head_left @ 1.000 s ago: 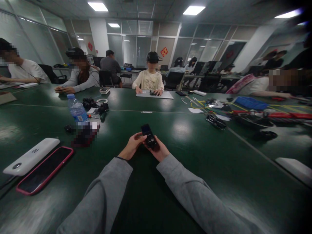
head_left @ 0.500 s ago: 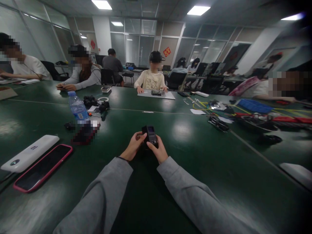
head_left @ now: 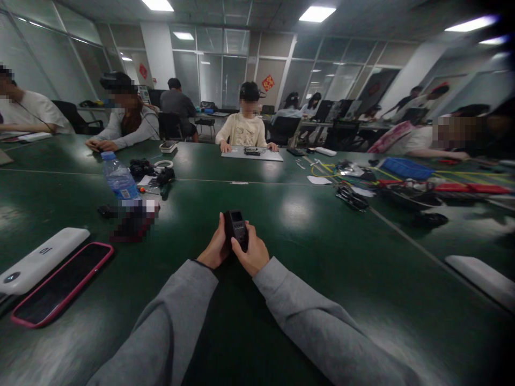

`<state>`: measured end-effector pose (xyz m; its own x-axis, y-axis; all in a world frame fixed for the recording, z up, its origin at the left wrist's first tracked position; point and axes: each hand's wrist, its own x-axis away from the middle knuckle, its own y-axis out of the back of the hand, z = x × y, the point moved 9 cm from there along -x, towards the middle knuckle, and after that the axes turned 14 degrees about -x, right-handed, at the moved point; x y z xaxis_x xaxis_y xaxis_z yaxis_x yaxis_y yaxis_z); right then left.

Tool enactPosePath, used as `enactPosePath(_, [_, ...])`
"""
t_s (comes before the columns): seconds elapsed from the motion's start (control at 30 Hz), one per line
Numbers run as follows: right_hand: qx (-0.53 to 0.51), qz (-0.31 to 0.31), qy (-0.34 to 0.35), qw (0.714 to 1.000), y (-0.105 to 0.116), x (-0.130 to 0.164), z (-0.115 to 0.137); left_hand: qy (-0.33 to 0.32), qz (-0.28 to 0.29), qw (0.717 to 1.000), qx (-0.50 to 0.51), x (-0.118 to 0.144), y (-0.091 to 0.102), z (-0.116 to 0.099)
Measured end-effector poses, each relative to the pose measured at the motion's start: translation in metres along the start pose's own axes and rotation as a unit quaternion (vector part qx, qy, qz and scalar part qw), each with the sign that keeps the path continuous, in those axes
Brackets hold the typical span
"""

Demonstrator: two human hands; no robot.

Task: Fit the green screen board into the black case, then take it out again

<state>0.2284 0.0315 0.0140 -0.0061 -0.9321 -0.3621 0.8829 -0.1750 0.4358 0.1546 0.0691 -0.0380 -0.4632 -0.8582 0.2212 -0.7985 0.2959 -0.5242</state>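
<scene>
Your left hand [head_left: 216, 245] cups the near-left side of a small, dark, boxy device [head_left: 238, 227] with a smooth rectangular screen, while your right hand [head_left: 252, 251] curls around its other side, the thumb laid across its lower face, so your fingers close around it from both sides. You have it just above the glossy green tabletop [head_left: 306, 279], between your soft grey cuffs. Well to your left lie a rounded white plastic slab [head_left: 44, 257] and a flat, pink-rimmed phone [head_left: 64, 284], near a clear, blue-capped bottle [head_left: 118, 177].
</scene>
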Motion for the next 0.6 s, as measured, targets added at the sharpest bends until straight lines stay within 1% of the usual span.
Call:
enactPosePath(0.07, [0.031,-0.005,0.015,0.999,-0.001,0.001,0.004,-0.01,-0.006,1.0,0.005,0.0,0.002,-0.002])
enactPosePath(0.13, [0.029,-0.011,0.039,0.999,0.0,0.001,0.009,-0.013,-0.016,1.0,0.013,0.001,0.006,-0.003])
enactPosePath(0.23, [0.008,-0.043,0.089,0.995,0.01,0.001,0.018,-0.009,-0.043,0.999,0.018,0.0,0.014,-0.001])
enactPosePath(0.3, [0.001,-0.068,0.115,0.991,0.019,0.001,0.024,-0.005,-0.051,0.999,0.017,0.0,0.017,0.0])
enactPosePath(0.43, [-0.026,-0.118,0.138,0.983,0.039,0.0,0.031,-0.014,-0.028,0.999,0.016,-0.001,0.011,-0.002])
enactPosePath(0.6, [-0.036,-0.162,0.143,0.976,0.055,-0.001,0.034,-0.022,-0.03,0.999,0.004,0.0,0.007,-0.004])
